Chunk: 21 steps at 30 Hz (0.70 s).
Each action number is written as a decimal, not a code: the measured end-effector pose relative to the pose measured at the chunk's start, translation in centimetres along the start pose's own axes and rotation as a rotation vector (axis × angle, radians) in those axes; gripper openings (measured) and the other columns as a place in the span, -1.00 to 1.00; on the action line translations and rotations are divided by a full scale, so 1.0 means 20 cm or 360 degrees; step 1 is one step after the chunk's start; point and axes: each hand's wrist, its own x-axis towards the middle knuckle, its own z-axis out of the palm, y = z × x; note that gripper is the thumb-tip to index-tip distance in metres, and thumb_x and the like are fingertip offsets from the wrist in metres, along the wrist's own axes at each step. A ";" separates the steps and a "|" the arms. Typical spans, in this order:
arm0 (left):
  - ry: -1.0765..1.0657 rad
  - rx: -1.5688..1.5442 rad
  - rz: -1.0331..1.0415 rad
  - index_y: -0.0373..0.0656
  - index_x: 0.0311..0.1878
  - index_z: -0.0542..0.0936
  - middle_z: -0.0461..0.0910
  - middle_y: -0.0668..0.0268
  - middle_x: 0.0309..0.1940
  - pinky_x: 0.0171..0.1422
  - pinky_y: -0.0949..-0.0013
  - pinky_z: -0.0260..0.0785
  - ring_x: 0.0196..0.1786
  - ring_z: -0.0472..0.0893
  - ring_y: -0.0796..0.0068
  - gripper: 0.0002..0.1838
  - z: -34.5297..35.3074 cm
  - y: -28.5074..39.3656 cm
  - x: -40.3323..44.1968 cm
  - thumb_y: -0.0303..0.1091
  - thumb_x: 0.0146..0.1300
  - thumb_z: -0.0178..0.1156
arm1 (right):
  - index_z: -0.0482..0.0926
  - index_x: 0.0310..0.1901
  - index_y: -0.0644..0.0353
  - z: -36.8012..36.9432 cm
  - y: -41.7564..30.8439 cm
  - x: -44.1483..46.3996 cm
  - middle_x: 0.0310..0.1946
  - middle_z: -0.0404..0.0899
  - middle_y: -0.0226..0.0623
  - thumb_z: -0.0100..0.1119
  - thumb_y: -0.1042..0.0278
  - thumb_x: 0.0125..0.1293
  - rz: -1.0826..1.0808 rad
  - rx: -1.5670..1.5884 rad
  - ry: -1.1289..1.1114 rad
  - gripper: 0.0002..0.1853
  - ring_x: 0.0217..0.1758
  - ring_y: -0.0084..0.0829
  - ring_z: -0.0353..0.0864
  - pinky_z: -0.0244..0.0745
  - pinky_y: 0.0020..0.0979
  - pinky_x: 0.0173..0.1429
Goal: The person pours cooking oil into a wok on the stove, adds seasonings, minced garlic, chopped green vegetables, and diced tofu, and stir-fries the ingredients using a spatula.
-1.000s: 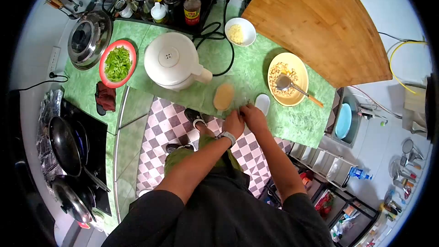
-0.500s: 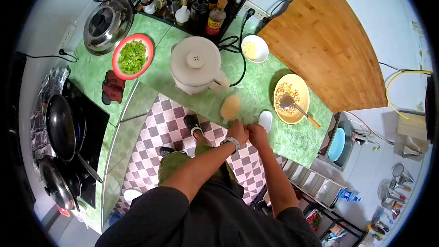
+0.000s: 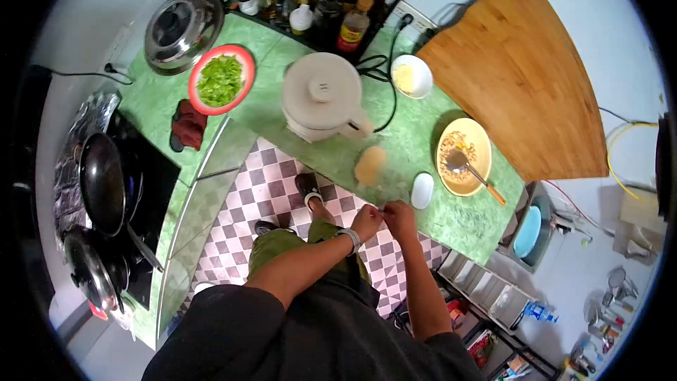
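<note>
1. Cutting board [image 3: 522, 77] is showing smooth, grained wood.
2. Pan lid [image 3: 201, 21] is presenting polished, reflective metal.
3. Foil [image 3: 89, 114] is appearing crinkled and shiny.
4. Lidded jug [image 3: 310, 106] is displaying smooth, plastic-looking walls.
5. Red cloth [image 3: 190, 125] is looking matt.
6. Countertop [image 3: 458, 226] is showing smooth sheen.
7. White oval item [image 3: 422, 190] is looking smooth.

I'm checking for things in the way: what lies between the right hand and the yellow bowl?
In the head view, a white oblong dish or lid lies there, on the green countertop, between the right hand and the yellow bowl.
</note>
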 end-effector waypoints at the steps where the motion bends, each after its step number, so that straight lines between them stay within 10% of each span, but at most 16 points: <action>1: -0.0023 -0.0030 0.0179 -0.31 -0.17 0.48 0.63 -0.02 -0.23 -0.01 0.16 0.49 -0.12 0.65 0.07 -0.63 -0.01 -0.04 0.00 -0.17 0.24 0.30 | 0.65 -0.38 0.21 0.00 -0.02 -0.01 -0.40 0.60 -0.11 0.33 0.42 0.02 0.0014 0.0050 0.0039 -0.88 -0.29 -0.03 0.61 0.52 -0.16 -0.18; 10: -0.0369 0.0025 0.0418 -0.27 0.20 0.24 0.59 0.03 -0.11 -0.02 0.23 0.55 -0.13 0.69 0.18 -0.39 -0.36 0.08 -0.31 -0.29 0.20 0.33 | 0.66 -0.36 0.17 0.04 -0.26 -0.21 -0.39 0.63 -0.16 0.31 0.54 -0.02 -0.0068 0.0062 -0.0002 -0.86 -0.30 -0.15 0.66 0.57 -0.25 -0.17; 21: 0.0422 -0.0265 0.0650 -0.29 0.21 0.31 0.50 0.04 0.05 0.08 0.28 0.56 0.09 0.60 0.25 -0.38 -1.25 0.10 -0.98 -0.33 0.17 0.39 | 0.66 -0.35 0.16 0.05 -1.42 0.01 -0.43 0.63 -0.24 0.37 0.50 -0.02 -0.0955 -0.0131 -0.0470 -0.85 -0.36 -0.24 0.68 0.57 -0.30 -0.25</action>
